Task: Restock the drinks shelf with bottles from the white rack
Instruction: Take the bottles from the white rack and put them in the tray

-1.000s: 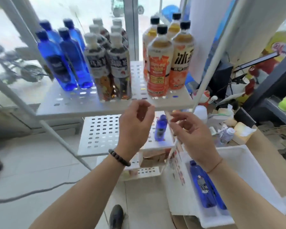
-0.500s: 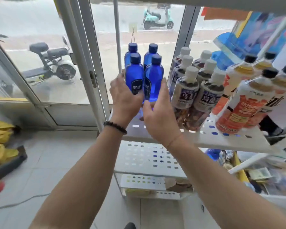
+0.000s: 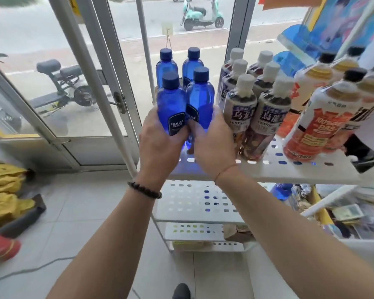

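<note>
- Hands are meeting at the front left corner of the white perforated shelf (image 3: 268, 172), each curling round one of the two front blue bottles.
- Left hand (image 3: 158, 145) is gripping the front-left blue bottle (image 3: 171, 106), its label reading BOLSA SODA, thumb pressing beside the label.
- Right hand (image 3: 212, 145) is wrapping the front-right blue bottle (image 3: 201, 100), which is standing just beside the first.
- Two more blue bottles (image 3: 166, 65) are standing upright directly behind.
- White-capped tea bottles (image 3: 240, 108) are standing to the right in rows, with orange-labelled bottles (image 3: 311, 130) further right.
- Lower shelf tiers (image 3: 194, 203) are showing beneath.
</note>
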Demonstrator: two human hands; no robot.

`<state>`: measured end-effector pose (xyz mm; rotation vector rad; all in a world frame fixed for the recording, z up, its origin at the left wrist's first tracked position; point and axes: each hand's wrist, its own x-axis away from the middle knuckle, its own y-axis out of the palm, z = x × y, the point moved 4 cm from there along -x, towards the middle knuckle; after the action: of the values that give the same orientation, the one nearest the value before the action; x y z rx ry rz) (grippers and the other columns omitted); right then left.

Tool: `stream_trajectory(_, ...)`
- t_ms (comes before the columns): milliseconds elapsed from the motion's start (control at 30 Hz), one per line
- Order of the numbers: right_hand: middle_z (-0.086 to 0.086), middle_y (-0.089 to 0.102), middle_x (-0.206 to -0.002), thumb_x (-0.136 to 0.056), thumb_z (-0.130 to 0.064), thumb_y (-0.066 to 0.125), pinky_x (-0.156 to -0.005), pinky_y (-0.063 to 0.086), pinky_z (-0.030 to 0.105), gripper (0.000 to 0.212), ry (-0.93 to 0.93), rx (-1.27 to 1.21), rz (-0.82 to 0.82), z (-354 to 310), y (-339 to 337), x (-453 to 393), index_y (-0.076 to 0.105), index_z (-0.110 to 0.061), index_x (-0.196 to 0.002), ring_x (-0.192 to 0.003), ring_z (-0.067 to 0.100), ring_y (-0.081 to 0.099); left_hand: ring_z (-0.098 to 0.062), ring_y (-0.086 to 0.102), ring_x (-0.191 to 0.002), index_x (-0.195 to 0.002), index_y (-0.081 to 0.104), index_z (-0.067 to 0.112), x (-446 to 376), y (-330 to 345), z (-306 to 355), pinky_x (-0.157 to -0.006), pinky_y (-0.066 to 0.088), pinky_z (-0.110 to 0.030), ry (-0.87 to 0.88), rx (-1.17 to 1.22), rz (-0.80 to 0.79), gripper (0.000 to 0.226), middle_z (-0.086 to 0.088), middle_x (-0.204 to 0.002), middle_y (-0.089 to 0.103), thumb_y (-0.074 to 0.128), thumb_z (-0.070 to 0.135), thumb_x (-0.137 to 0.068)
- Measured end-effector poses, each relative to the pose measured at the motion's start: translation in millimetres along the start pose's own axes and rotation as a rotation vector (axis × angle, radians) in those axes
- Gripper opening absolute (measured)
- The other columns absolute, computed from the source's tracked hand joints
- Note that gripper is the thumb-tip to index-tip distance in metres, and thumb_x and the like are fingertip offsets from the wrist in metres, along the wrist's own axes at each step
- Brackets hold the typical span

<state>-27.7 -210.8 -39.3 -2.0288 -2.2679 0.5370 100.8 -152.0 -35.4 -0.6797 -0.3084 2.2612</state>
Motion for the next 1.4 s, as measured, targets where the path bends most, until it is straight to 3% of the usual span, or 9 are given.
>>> stream_trajectory(167,-0.001,0.079,-0.099,-0.097,-0.031,0.077,-0.057,0.062,0.038,0.035,-0.088,-0.018,-0.121,-11.2,-111.6,103.2,0.063,-0.030,-0.129,-0.057,0.019,0.071,-0.018,0.075,-0.096,-0.113,0.066,0.033,104.7,-20.7,50.3,-0.084,0.063,-0.051,-0.081,0.173,-0.170,0.042,0.010,-0.102,0.079,0.087,0.039,-0.077)
stream_trajectory(300,-0.010,0.082,-0.093,-0.089,-0.023,0.086,-0.053,0.055,0.028,0.047,0.084,-0.068,-0.095,37.8,-218.3,162.4,0.069,-0.043,-0.128,-0.045,0.004,0.056,-0.015,0.077,-0.095,-0.112,0.069,0.034,193.9,28.5,88.8,-0.083,0.064,-0.047,-0.137,0.212,-0.465,0.040,0.013,-0.103,0.080,0.089,0.034,-0.077)
stream_trajectory(433,-0.010,0.079,-0.106,-0.082,-0.021,0.092,-0.063,0.058,0.020,0.053,0.323,-0.016,0.062,125.3,-322.7,204.4,0.072,-0.033,-0.130,-0.060,0.012,0.069,0.004,0.074,-0.082,-0.109,0.074,0.032,273.0,136.6,96.2,-0.074,0.060,-0.020,-0.253,0.147,-0.773,0.040,0.020,-0.094,0.080,0.091,0.045,-0.075)
stream_trajectory(667,-0.016,0.077,-0.089,-0.075,-0.034,0.096,-0.080,0.064,0.029,0.034,0.672,0.276,0.240,295.0,-482.5,268.4,0.074,-0.046,-0.098,-0.075,-0.002,0.074,-0.016,0.081,-0.084,-0.093,0.082,0.024,454.2,356.6,89.8,-0.076,0.067,-0.048,-0.505,0.158,-1.184,0.021,0.004,-0.087,0.084,0.088,0.041,-0.082)
stream_trajectory(900,0.001,0.078,-0.089,-0.079,-0.051,0.085,-0.072,0.057,0.039,0.034,0.841,0.572,0.248,386.8,-544.8,262.7,0.078,-0.020,-0.094,-0.085,0.028,0.070,-0.028,0.079,-0.074,-0.077,0.073,0.013,521.7,466.8,81.6,-0.067,0.068,-0.047,-0.561,-0.086,-1.229,0.052,-0.009,-0.079,0.079,0.083,0.063,-0.073)
stream_trajectory(1000,0.004,0.073,-0.081,-0.086,-0.040,0.080,-0.060,0.046,0.034,0.023,0.857,0.618,0.205,410.0,-544.0,256.7,0.071,-0.020,-0.080,-0.081,0.032,0.066,-0.032,0.074,-0.086,-0.089,0.067,0.012,515.4,484.0,81.6,-0.070,0.064,-0.040,-0.385,-0.246,-1.246,0.031,-0.013,-0.090,0.075,0.073,0.042,-0.090)
stream_trajectory(1067,0.009,0.079,-0.102,-0.094,-0.027,0.072,-0.076,0.056,0.037,0.018,0.835,0.565,0.250,417.8,-541.0,256.1,0.079,-0.013,-0.105,-0.090,0.034,0.070,-0.029,0.063,-0.078,-0.089,0.064,0.015,506.1,484.0,84.6,-0.058,0.050,-0.031,-0.357,-0.255,-1.289,0.013,-0.008,-0.084,0.065,0.065,0.025,-0.097)
stream_trajectory(1200,0.001,0.076,-0.112,-0.100,-0.022,0.070,-0.072,0.063,0.041,0.023,0.698,0.346,0.284,386.0,-520.6,242.1,0.075,-0.024,-0.123,-0.070,0.029,0.071,-0.032,0.074,-0.071,-0.074,0.067,0.001,472.0,459.8,93.7,-0.068,0.065,-0.047,-0.349,-0.086,-1.186,0.026,-0.019,-0.076,0.076,0.060,0.023,-0.085)
stream_trajectory(1400,0.002,0.077,-0.091,-0.098,-0.015,0.076,-0.060,0.057,0.032,0.020,0.386,0.106,0.228,264.9,-435.2,207.2,0.077,-0.031,-0.111,-0.066,0.016,0.063,-0.019,0.078,-0.079,-0.092,0.071,0.027,361.9,356.1,103.4,-0.080,0.066,-0.047,-0.269,0.239,-0.929,0.012,0.005,-0.081,0.079,0.069,0.039,-0.095)
